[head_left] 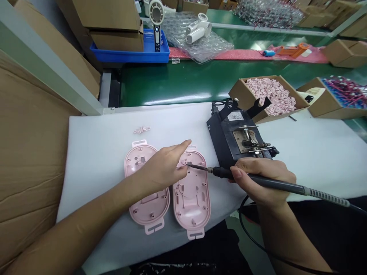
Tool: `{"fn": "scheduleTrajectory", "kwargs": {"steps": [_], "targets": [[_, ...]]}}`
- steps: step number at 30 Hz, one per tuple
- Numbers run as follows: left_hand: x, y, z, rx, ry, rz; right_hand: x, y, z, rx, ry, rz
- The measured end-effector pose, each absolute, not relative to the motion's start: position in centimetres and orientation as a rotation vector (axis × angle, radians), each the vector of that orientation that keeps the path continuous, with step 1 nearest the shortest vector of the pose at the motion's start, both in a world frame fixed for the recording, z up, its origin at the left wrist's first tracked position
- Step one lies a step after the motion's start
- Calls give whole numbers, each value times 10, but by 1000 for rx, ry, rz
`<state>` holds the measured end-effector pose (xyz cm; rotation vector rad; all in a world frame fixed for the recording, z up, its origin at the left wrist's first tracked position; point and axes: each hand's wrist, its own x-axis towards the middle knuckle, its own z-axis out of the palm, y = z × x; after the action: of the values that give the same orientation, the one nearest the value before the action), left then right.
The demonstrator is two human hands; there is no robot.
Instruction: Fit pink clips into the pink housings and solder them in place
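Observation:
Two pink oval plastic shells lie side by side on a white foam pad [94, 152]. My left hand [163, 168] rests across the left shell [145, 206] and presses its fingertips on the top of the right shell [192, 194], index finger stretched out. My right hand [262, 179] grips a black soldering iron [269, 183] like a pen. Its tip touches a small part near the top of the right shell, just by my left fingertips.
A black soldering station [235, 133] stands right behind the iron. Several tiny pink parts [142, 130] lie on the pad. Cardboard boxes of pink parts [269, 95] and wired parts [341, 95] sit at right. A green conveyor [177, 80], a blue bin [129, 53] and white devices are beyond.

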<state>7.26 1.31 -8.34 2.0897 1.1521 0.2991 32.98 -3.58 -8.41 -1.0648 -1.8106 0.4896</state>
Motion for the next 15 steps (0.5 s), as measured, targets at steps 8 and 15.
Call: {"fn": "scheduleTrajectory", "kwargs": {"steps": [8,15], "targets": [[73,13,-83,2089,1147,293,326,-36,-80,-1077,-1820,459],[72,13,-84,2086,1141,313,329,-38,-84,-1129,-1813,510]]}}
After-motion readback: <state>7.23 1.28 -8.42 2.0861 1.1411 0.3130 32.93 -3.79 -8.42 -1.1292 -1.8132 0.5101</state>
